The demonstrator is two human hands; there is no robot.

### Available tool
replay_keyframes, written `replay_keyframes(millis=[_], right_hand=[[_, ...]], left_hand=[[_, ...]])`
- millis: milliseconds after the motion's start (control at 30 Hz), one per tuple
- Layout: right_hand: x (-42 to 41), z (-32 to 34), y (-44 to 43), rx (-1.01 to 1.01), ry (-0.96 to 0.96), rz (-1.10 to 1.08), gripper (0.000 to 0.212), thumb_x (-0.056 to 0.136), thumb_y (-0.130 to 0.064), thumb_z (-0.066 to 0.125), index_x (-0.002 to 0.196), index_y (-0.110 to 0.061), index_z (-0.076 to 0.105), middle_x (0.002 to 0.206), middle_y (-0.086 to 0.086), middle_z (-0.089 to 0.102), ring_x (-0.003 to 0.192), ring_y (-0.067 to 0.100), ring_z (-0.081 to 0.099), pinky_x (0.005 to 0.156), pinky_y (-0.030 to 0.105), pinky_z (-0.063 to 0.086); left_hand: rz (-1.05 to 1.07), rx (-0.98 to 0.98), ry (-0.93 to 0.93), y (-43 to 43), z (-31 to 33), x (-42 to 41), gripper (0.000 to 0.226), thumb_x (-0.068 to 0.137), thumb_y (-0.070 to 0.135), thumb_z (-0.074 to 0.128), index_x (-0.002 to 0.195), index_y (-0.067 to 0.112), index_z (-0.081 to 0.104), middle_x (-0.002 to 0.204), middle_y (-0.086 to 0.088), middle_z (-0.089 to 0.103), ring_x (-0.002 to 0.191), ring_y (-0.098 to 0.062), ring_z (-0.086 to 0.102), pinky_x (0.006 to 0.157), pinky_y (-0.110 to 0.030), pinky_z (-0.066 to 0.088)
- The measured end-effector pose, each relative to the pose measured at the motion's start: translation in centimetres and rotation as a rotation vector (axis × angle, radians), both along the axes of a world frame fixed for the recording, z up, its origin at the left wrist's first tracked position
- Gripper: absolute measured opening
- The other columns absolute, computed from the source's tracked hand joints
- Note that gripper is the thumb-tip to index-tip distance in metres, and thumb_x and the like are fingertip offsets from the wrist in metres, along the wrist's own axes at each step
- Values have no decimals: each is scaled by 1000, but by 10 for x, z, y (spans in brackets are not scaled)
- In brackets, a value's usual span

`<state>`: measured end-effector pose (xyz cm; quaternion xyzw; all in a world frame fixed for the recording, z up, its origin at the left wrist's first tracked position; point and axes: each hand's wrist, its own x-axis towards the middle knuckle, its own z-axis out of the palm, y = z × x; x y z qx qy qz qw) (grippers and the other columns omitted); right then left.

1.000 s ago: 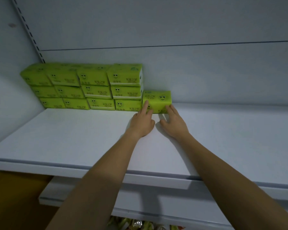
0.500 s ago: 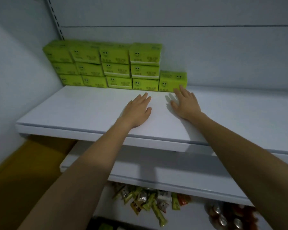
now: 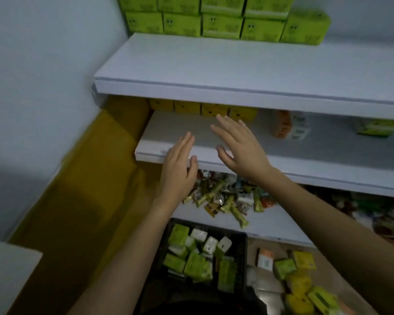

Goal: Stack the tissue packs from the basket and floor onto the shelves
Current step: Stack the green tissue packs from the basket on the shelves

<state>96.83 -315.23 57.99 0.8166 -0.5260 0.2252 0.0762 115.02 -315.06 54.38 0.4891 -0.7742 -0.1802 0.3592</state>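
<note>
landmark: basket [image 3: 243, 251], black, on the floor at the bottom of the view, below the shelves.
left: left hand [image 3: 178, 173] hangs in the air above the basket, in front of the middle shelf [image 3: 328, 153] edge; fingers straight and pressed together, holds nothing.
right: right hand [image 3: 241, 146] is also above the basket, a little higher and to the right of the left one; fingers straight and slightly spread, thumb out, holds nothing.
done: green packs [image 3: 223, 23] stand stacked in rows on the top shelf [image 3: 214, 64], high above the basket at the back. the end pack [image 3: 305, 27] sits alone at the right of the bottom row, nothing on top of it. a row of yellow packs [image 3: 214, 109] lines the back of the middle shelf, above the basket.
left to do: basket packs [image 3: 196, 264], green and white, lie jumbled inside the basket, looks about half full. floor packs [image 3: 298, 283], yellow and green, lie loose just right of the basket.
progress: my guess is partway, one green block built, plenty left in the basket and on the floor.
step: both hands are empty and the view tips toward the basket, so probably a reach down for the next pack.
other: snack packets [image 3: 225, 198] on the lowest shelf just above the basket; a few odd packs [image 3: 289, 125] up and right of the basket on the middle shelf, too blurred to read.
</note>
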Motion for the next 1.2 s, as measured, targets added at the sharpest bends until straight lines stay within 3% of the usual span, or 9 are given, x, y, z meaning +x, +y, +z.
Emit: replay_keyframes(millis=[133, 267, 367, 467, 567, 767, 867, 967, 1200], right_hand=[[39, -91, 41, 268, -29, 10, 45, 88, -27, 42, 124, -6, 57, 133, 16, 53, 119, 31, 55, 101, 47, 38], [54, -184, 65, 565, -60, -22, 46, 87, -29, 40, 119, -2, 60, 127, 20, 57, 109, 36, 61, 86, 50, 49], [58, -261, 84, 818, -109, -78, 51, 87, -32, 38, 124, -1, 56, 132, 22, 52, 115, 40, 56, 93, 54, 43], [59, -339, 98, 976, -95, -138, 53, 87, -30, 40, 133, -4, 49, 144, 18, 39, 128, 37, 43, 107, 46, 30], [60, -414, 100, 1081, -38, -100, 48, 94, -24, 46, 140, -11, 39, 151, 13, 28, 136, 31, 34, 113, 39, 24], [75, -556, 67, 1236, -65, -173, 50, 95, -26, 46, 143, -15, 34, 149, 10, 32, 134, 28, 34, 107, 34, 31], [91, -610, 41, 1268, -157, -220, 51, 95, -23, 47, 143, -14, 33, 146, 13, 35, 133, 27, 35, 105, 30, 28], [113, -647, 12, 1324, -286, -312, 52, 96, -26, 46, 145, -20, 29, 144, 14, 34, 123, 29, 46, 90, 23, 36], [150, -693, 7, 1452, -736, -457, 55, 93, -20, 51, 144, -26, 31, 122, 4, 50, 91, 17, 52, 67, 22, 41]], left_hand=[[15, 256, -8, 45, -70, 39, 53, 94, 31, 30, 143, 11, 33, 145, 8, 30, 134, -6, 23, 113, -24, 21], [25, 438, -75, 62, -137, 58, 49, 96, 24, 36, 143, 8, 33, 151, -5, 31, 140, -20, 27, 114, -32, 24], [86, 557, -136, 66, -204, 65, 45, 96, 17, 40, 140, 3, 38, 148, -13, 36, 137, -25, 33, 110, -27, 24], [104, 688, -196, 76, -293, 73, 55, 90, 29, 34, 135, -1, 44, 142, -18, 42, 133, -30, 40, 109, -29, 28], [81, 844, -287, 89, -377, 80, 70, 84, 42, 24, 139, 1, 39, 146, -20, 36, 137, -31, 34, 111, -35, 27], [158, 1050, -315, 78, -519, 97, 51, 98, 15, 41, 145, 4, 24, 153, -18, 20, 139, -29, 25, 111, -34, 23], [272, 1100, -224, 57, -573, 97, 53, 96, 11, 45, 145, 1, 25, 150, -19, 26, 139, -27, 24, 107, -27, 18], [378, 1137, -102, 38, -617, 91, 56, 94, 11, 48, 145, 1, 26, 147, -21, 32, 135, -32, 33, 105, -32, 27], [536, 1140, -43, 16, -662, 75, 66, 94, 15, 49, 148, 5, 13, 151, -21, 23, 138, -30, 26, 108, -30, 22]])
